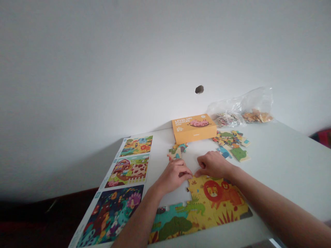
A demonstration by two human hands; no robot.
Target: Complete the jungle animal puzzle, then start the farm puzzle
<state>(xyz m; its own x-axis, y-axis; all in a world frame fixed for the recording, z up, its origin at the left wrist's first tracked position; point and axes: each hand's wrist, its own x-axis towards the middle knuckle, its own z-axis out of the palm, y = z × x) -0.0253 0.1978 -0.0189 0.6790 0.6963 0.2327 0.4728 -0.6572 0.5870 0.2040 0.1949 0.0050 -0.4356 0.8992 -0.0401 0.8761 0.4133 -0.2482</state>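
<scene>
A partly joined jigsaw puzzle [207, 206] lies on the white table, showing red-maned lions, a green crocodile and a tree. My left hand [176, 175] is closed in a pinch at the upper left edge of the joined part, on a yellow puzzle piece [190, 184]. Just right of it, my right hand [213, 163] has curled fingers, with its thumb pressed down on the same upper edge. My fingers hide part of that edge. Loose puzzle pieces [176, 151] lie beyond my left hand, and a larger scattered pile [239, 154] is beyond my right hand.
An orange puzzle box [195, 132] stands at the back, near the wall. Right of it sit clear plastic bags [256, 112] holding more pieces. A reference sheet [131, 170] with three printed pictures runs along the table's left edge. The wall has a dark hole [199, 89].
</scene>
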